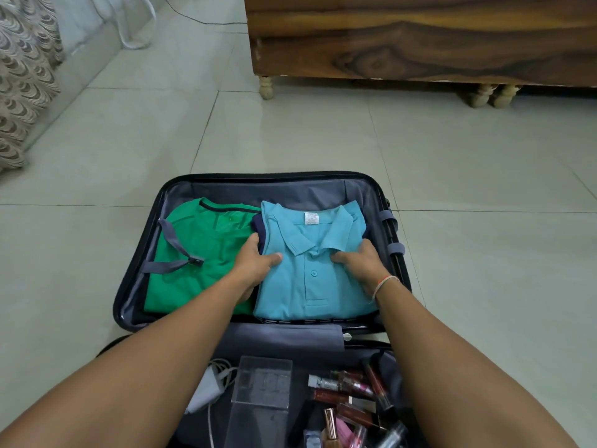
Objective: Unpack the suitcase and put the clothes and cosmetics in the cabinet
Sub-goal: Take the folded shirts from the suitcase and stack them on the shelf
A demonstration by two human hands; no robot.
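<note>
An open dark suitcase [135,253] lies on the floor in front of me. In its far half a folded light-blue polo shirt [310,286] tops a pile beside a folded green T-shirt [200,253]. My left hand [256,268] grips the pile's left edge, thumb on top of the blue shirt, fingers tucked under by a navy garment [258,227]. My right hand [363,266] grips the pile's right edge the same way. The near half holds several cosmetics [352,392], a clear plastic box [261,386] and a white charger [210,386].
A dark wooden cabinet [420,40] on short pale legs stands beyond the suitcase at the back right. A patterned curtain [22,79] hangs at the far left. A thin cable [200,21] runs over the pale floor tiles at the back.
</note>
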